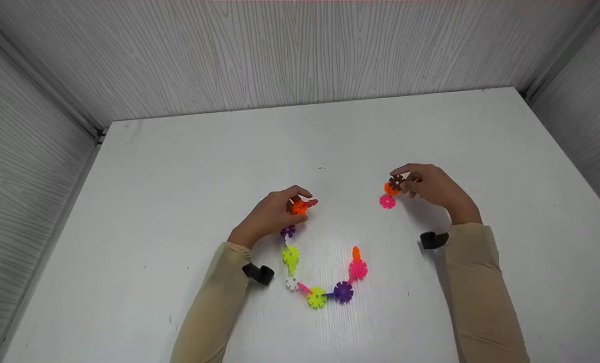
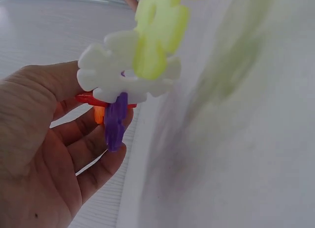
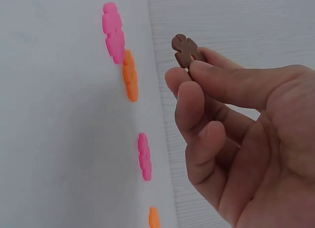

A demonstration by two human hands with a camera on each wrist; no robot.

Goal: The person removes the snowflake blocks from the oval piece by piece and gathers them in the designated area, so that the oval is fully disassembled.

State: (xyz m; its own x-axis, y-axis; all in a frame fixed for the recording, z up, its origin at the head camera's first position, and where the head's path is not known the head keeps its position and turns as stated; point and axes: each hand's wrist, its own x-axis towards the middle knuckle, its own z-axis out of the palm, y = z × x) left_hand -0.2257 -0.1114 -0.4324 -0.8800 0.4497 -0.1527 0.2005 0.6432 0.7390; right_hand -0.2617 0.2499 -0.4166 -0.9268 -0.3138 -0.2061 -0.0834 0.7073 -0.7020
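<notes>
My left hand (image 1: 272,216) grips one end of a chain of notched plastic discs, with an orange disc (image 1: 299,207) and a red disc (image 1: 312,202) at its fingertips. In the left wrist view, a purple disc (image 2: 115,123) and a white disc (image 2: 101,68) follow, then a yellow disc (image 2: 170,23). Thumb and index finger of my right hand (image 1: 433,185) pinch a brown disc (image 3: 187,49), held above the table. Close by that hand lie a loose orange disc (image 1: 390,190) and a pink disc (image 1: 387,201).
The rest of the chain curves over the white table (image 1: 189,166) toward the front, through a yellow disc (image 1: 316,298) and a purple disc (image 1: 343,292), ending at an orange disc (image 1: 356,253). Wood-grain panels (image 1: 300,55) stand behind the table and at both sides.
</notes>
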